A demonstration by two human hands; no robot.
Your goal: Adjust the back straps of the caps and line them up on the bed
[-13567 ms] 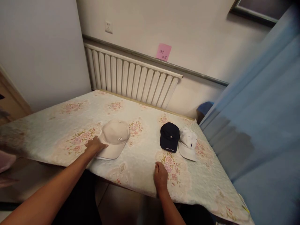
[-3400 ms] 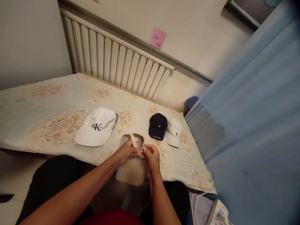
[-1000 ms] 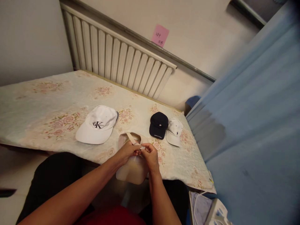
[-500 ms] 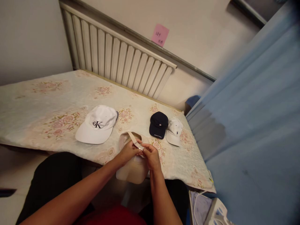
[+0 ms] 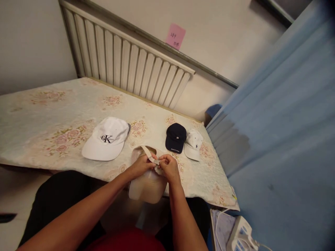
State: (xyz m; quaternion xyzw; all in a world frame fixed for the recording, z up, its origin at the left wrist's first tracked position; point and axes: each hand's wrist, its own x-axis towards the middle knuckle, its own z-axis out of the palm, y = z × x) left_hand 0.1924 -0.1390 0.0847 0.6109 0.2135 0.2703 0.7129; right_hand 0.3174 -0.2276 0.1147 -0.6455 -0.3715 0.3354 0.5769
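Note:
A beige cap [image 5: 147,186] lies upside down at the near edge of the table [image 5: 39,115], its brim hanging over the edge toward me. My left hand [image 5: 141,166] and my right hand [image 5: 169,168] both pinch the cap's back strap [image 5: 149,156], fingers closed, meeting at its middle. A white cap with a black CK logo [image 5: 106,142] rests to the left of my hands. Beyond my right hand sit a navy cap [image 5: 175,138] and, touching it on the right, a white cap [image 5: 193,144].
A floral cloth covers the table. A white radiator [image 5: 125,66] runs along the wall behind, with a pink note [image 5: 175,36] above it. A blue curtain [image 5: 282,122] hangs at the right. A white device with a cable [image 5: 242,237] sits low at the bottom right.
My hands have shifted slightly up on the strap and drawn closer together. The view has tilted a little. The other caps have not moved.

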